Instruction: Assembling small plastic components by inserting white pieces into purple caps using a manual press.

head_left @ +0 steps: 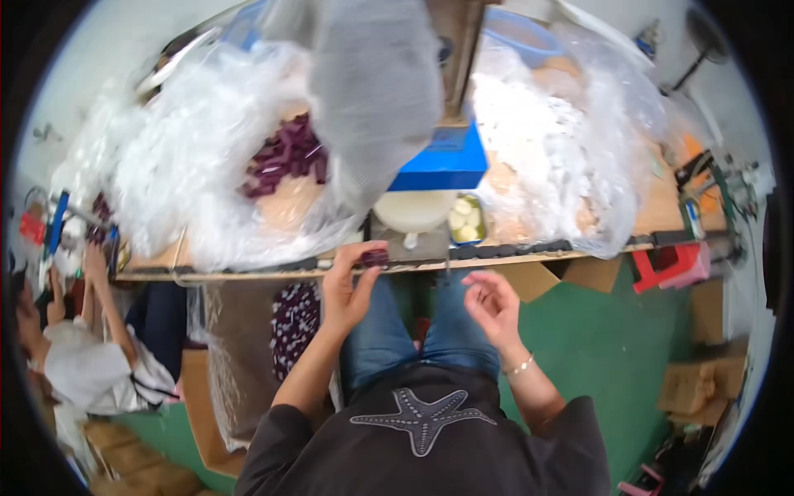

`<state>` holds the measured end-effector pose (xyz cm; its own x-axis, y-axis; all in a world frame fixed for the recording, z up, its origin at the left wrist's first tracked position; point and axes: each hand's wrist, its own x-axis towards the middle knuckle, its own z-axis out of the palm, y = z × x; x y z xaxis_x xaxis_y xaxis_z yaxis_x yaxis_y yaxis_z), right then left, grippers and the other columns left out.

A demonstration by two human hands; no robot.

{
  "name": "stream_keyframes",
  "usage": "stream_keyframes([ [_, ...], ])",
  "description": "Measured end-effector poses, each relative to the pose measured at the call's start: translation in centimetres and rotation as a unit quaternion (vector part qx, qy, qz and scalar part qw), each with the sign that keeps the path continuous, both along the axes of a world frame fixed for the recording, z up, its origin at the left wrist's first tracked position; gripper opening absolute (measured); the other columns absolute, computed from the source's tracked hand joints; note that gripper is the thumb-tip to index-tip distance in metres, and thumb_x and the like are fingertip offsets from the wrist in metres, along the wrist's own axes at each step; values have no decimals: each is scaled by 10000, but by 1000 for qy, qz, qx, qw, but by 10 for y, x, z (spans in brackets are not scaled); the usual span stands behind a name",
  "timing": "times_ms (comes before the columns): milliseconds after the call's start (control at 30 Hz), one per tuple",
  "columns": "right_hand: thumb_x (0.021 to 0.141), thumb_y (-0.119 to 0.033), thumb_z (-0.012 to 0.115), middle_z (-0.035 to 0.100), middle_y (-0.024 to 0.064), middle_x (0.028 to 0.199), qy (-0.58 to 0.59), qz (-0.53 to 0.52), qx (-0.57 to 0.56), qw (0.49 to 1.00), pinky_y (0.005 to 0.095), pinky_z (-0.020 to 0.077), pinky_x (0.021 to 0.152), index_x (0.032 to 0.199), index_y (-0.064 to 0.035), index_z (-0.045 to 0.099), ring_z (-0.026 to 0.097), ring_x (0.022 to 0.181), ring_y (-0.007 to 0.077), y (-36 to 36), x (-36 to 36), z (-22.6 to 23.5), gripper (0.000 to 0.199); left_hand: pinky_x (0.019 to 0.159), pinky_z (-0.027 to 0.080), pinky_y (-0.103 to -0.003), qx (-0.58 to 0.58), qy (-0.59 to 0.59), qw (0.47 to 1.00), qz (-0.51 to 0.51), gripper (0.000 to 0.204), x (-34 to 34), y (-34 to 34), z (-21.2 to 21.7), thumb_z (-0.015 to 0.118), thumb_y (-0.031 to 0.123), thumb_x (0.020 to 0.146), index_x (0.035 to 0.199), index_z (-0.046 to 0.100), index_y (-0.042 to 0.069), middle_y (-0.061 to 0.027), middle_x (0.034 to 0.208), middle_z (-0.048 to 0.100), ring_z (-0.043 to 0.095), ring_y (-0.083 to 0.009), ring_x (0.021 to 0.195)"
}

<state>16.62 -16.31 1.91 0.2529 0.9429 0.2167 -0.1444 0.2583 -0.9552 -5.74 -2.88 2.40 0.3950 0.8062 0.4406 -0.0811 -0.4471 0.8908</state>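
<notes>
At the table's front edge, my left hand [343,289] pinches a small dark purple piece [374,257] between thumb and fingers. My right hand [495,310] hovers to the right, just off the edge, with fingers loosely curled and apart and nothing visible in them. Between and beyond the hands is a machine with a round whitish plate [413,211] and a blue block [442,161] above it. A small blue-rimmed tray [468,221] of pale round pieces stands right of the plate. A blurred grey cover [376,91] hides much of the machine.
Dark purple pieces [289,157] lie in clear plastic at the left; white pieces [538,140] fill plastic at the right. Below left, a lined carton [198,397] stands beside purple-and-white pieces [295,326]. A red stool [666,269] is at the right. Another person [99,355] works far left.
</notes>
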Motion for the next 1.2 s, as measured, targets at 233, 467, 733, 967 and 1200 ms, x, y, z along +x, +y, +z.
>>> stream_keyframes([
  [233, 917, -50, 621, 645, 23, 861, -299, -387, 4, 872, 209, 467, 661, 1037, 21, 633, 574, 753, 62, 57, 189, 16, 140, 951, 423, -291, -105, -94, 990, -17, 317, 19, 14, 7, 527, -18, 922, 1236, 480, -36, -117, 1117, 598, 573, -157, 1034],
  [467, 729, 26, 661, 669, 161, 828, -494, -337, -140, 789, 345, 519, 642, 894, 8, 668, 654, 695, 260, 59, 284, 18, 166, 922, 451, -295, -137, -162, 975, 57, 316, 5, 8, -6, 555, 50, 935, 1229, 475, -34, -176, 1165, 614, 585, -164, 1010],
  [733, 683, 8, 611, 652, 222, 841, -689, -186, -177, 678, 440, 515, 709, 840, -6, 632, 637, 807, 388, 79, 306, -9, 160, 920, 459, -289, -163, -145, 975, 32, 321, 2, 7, -7, 540, -40, 913, 1229, 482, -33, -165, 1149, 623, 594, -163, 1004],
  [967, 634, 8, 618, 667, 185, 810, -717, -111, -308, 616, 453, 512, 704, 926, -24, 650, 652, 810, 365, 76, 277, 32, 296, 873, 457, -268, -119, -107, 986, -41, 317, 25, 19, 0, 526, -61, 906, 1221, 496, -34, -108, 1134, 613, 592, -134, 975],
  [1200, 714, -22, 588, 638, 221, 823, -663, -102, -218, 709, 403, 511, 741, 870, 20, 664, 636, 814, 362, 68, 292, 19, 178, 944, 423, -380, 44, 183, 981, -42, 251, 40, 35, 12, 571, -27, 834, 1084, 595, -25, -190, 1108, 592, 544, -356, 1103],
])
